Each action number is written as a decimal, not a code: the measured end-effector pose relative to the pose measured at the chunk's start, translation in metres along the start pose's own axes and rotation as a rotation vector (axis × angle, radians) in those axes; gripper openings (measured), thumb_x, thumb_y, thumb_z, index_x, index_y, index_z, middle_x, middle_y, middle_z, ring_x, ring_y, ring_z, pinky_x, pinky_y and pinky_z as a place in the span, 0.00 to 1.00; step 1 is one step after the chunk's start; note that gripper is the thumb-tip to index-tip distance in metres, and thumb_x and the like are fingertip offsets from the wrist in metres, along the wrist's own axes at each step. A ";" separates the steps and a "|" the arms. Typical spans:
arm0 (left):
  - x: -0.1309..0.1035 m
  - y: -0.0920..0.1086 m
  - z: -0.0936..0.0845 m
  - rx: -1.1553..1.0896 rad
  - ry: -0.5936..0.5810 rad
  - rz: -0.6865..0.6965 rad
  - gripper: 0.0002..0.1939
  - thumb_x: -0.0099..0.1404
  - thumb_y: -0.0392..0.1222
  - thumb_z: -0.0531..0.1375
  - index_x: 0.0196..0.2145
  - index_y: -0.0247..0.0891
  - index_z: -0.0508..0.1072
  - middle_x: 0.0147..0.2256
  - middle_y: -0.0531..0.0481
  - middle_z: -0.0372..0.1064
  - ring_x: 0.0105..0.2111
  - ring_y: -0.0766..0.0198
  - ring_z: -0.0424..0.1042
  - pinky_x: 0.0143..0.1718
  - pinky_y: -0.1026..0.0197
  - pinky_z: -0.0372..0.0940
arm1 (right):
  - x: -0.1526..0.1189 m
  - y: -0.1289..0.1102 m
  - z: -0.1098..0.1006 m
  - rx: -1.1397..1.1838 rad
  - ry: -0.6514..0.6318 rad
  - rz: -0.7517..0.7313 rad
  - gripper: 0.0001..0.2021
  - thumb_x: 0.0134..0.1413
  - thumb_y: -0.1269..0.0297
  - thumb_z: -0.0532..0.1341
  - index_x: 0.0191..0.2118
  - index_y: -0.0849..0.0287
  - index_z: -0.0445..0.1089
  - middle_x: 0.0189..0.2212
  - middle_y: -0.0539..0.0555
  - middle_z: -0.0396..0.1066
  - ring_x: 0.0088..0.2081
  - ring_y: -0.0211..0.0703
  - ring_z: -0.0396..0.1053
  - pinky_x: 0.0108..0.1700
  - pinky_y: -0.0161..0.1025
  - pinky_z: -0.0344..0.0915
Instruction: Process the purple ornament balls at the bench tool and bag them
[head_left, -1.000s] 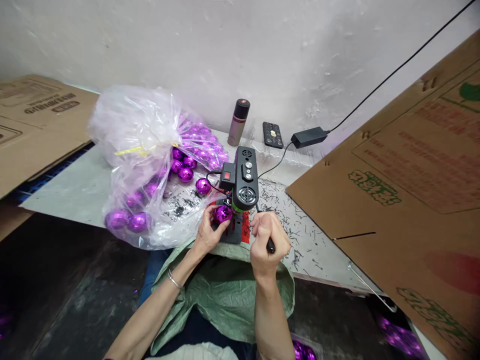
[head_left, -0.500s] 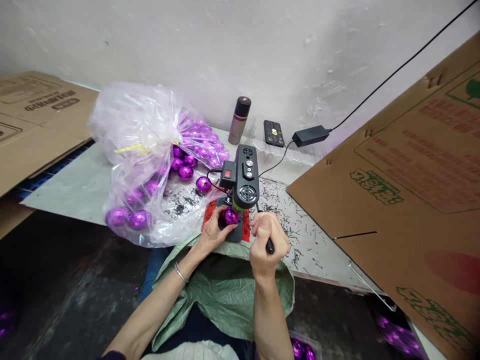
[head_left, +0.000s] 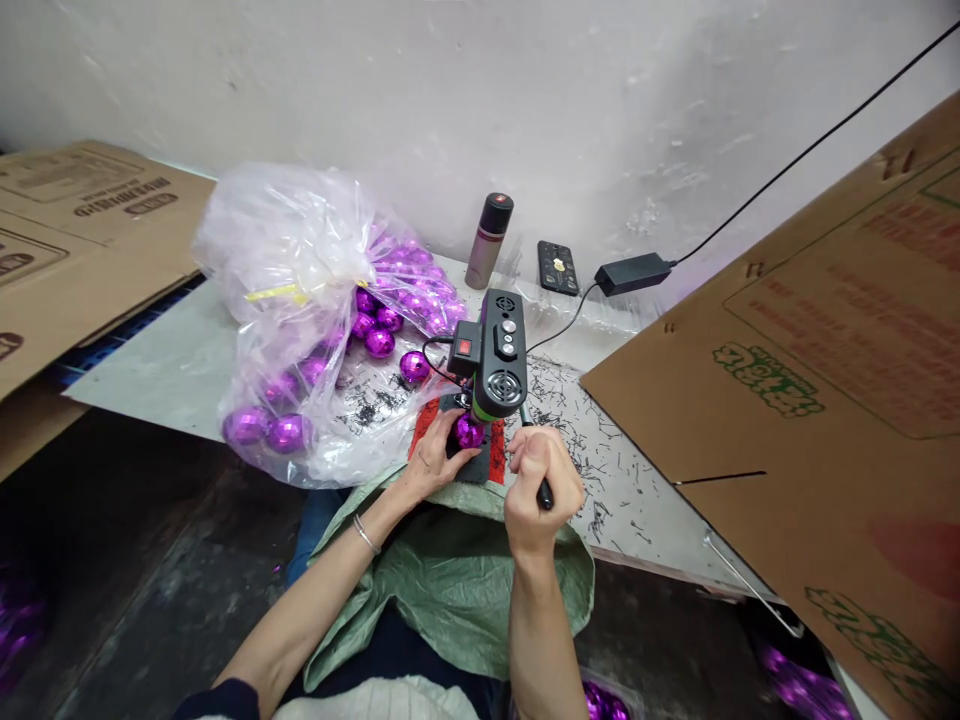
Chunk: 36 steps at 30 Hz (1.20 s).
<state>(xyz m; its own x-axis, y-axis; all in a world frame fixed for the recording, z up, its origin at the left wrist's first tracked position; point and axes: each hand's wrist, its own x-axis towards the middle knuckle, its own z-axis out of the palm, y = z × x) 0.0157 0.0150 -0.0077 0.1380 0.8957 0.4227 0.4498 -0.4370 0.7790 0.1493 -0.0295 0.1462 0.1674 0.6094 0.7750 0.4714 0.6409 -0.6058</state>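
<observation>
A shiny purple faceted ball (head_left: 470,430) sits under the head of a small black hand-lever machine (head_left: 504,350). My left hand (head_left: 433,462) is curved round the ball, thumb on the near side and fingers on the left. My right hand (head_left: 544,485) is closed in a fist round the machine's black-gripped lever (head_left: 545,494), to the right of the ball. The machine's dark base stands on a red patch (head_left: 497,450) of the table. More purple balls (head_left: 379,342) lie to the left, by the mouth of a clear plastic bag (head_left: 285,220).
A spray can (head_left: 489,240), a phone (head_left: 558,268) and a power adapter (head_left: 634,273) lie or stand near the wall. Small black bits (head_left: 592,460) litter the table. Large cardboard boxes (head_left: 810,350) flank the right side, with cardboard (head_left: 90,240) at left. Green cloth (head_left: 450,580) covers my lap.
The whole view has shifted slightly, so things sit a little further right. Both hands keep their holds on the ball and the lever, with no clear movement of either.
</observation>
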 end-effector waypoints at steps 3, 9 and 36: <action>-0.001 -0.002 0.000 0.003 0.002 -0.001 0.31 0.68 0.51 0.67 0.63 0.39 0.64 0.57 0.37 0.74 0.59 0.46 0.75 0.62 0.41 0.70 | 0.000 0.000 -0.001 -0.001 -0.001 -0.001 0.16 0.68 0.75 0.54 0.27 0.55 0.62 0.24 0.47 0.65 0.29 0.37 0.67 0.33 0.37 0.63; -0.005 -0.007 -0.001 0.004 -0.007 0.012 0.33 0.67 0.53 0.68 0.64 0.40 0.64 0.57 0.38 0.74 0.58 0.46 0.75 0.62 0.40 0.70 | -0.003 0.002 0.000 -0.011 0.003 -0.012 0.15 0.68 0.76 0.53 0.28 0.55 0.63 0.25 0.48 0.66 0.29 0.37 0.68 0.33 0.37 0.62; -0.003 -0.004 0.000 -0.031 0.021 0.028 0.33 0.66 0.54 0.69 0.62 0.38 0.65 0.55 0.37 0.74 0.57 0.46 0.76 0.58 0.44 0.73 | -0.058 0.054 0.022 -0.057 0.150 -0.136 0.20 0.74 0.63 0.48 0.26 0.54 0.59 0.26 0.47 0.65 0.27 0.37 0.67 0.36 0.41 0.68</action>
<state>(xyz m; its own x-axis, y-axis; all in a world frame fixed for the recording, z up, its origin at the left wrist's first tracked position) 0.0135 0.0145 -0.0123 0.1318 0.8814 0.4536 0.4180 -0.4644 0.7808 0.1457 -0.0200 0.0648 0.2239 0.4403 0.8695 0.5458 0.6825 -0.4861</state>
